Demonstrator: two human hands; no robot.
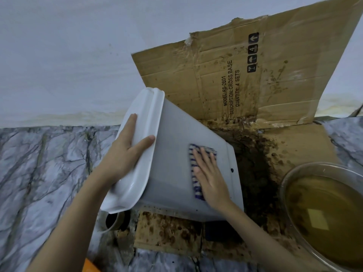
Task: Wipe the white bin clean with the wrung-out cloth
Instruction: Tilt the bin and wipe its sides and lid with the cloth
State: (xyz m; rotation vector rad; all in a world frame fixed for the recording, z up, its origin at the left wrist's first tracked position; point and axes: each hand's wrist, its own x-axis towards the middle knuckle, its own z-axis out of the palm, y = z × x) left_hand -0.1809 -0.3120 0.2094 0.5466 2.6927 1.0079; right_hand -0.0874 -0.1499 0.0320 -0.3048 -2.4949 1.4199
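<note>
The white bin [172, 134] lies tipped on its side over soiled cardboard, rim toward the left and base toward the right. My left hand [127, 148] grips the rim, fingers over the lip and thumb on the outer wall. A blue-and-white striped cloth [193, 154] lies flat on the bin's upturned side wall. My right hand [209, 173] presses down on the cloth with fingers spread, covering most of it.
A flattened cardboard box [245, 79], stained with dark dirt, leans against the wall and spreads under the bin. A bowl of murky yellow-brown water [326, 209] stands at the right. A roll of tape [114, 220] sits under the bin's rim. Marble floor [39, 173] lies to the left.
</note>
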